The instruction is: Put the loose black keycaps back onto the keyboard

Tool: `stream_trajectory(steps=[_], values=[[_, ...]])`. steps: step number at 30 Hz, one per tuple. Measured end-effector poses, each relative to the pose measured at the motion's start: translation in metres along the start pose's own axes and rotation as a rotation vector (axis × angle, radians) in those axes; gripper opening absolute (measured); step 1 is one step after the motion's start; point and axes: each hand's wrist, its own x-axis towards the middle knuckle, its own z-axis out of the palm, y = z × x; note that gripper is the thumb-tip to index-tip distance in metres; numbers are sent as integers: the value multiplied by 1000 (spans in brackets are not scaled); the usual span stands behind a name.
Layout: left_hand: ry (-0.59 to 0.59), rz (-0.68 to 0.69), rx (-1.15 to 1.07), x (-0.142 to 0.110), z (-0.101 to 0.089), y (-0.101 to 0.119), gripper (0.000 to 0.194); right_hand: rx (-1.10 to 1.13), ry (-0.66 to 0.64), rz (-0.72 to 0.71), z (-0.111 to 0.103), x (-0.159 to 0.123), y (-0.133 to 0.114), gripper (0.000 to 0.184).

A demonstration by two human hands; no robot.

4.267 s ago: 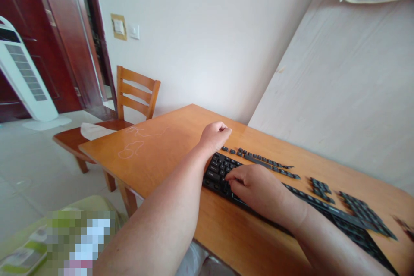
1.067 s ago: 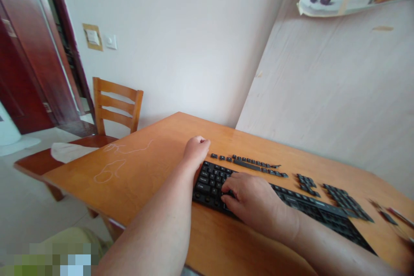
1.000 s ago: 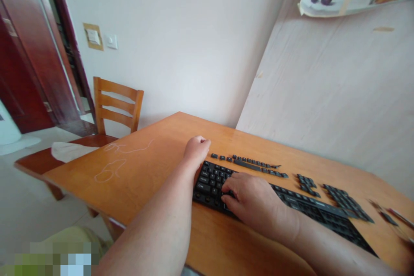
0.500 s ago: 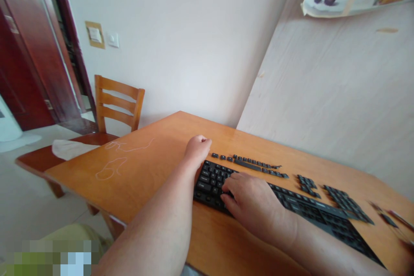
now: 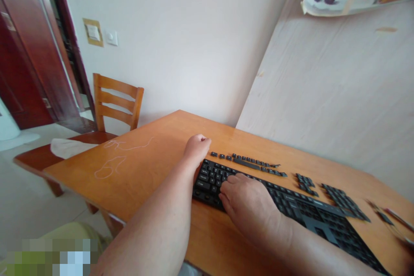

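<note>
A black keyboard [image 5: 210,181] lies along the table, with keycaps fitted at its left end and bare key places toward its right. My right hand [image 5: 247,198] rests over the left half with its fingers bent down and thumb drawn close to them. What those fingertips pinch, if anything, is hidden. Just beyond the keyboard's left corner, my left hand [image 5: 197,146] is closed like a fist on the table; its inside cannot be seen. Loose keycaps [image 5: 249,159] and a long space bar [image 5: 246,164] lie in rows behind the keyboard.
More loose keycaps [image 5: 343,198] are grouped farther right on the wooden table [image 5: 136,185]. Thin tools [image 5: 399,220] lie at the right edge. A wooden chair [image 5: 118,99] with a white cloth [image 5: 69,148] stands to the left. White walls rise behind.
My right hand has shifted slightly left, and its thumb and fingers have come closer together. My left hand stays closed in place. The view has moved a little.
</note>
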Motion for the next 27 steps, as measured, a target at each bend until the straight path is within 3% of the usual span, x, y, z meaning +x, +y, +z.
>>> stream_trajectory(steps=[16, 19, 23, 27], values=[[-12, 14, -24, -3, -3, 1, 19, -132, -39, -55, 11, -11, -13, 17], [-8, 15, -31, -3, -3, 2, 20, -130, 7, -102, 6, -15, -9, 19], [-6, 9, -41, -4, -3, 3, 19, -65, 95, -49, -11, -19, 1, 22], [-13, 5, -35, -4, -4, 3, 20, -19, 49, -90, -16, -21, 6, 26]])
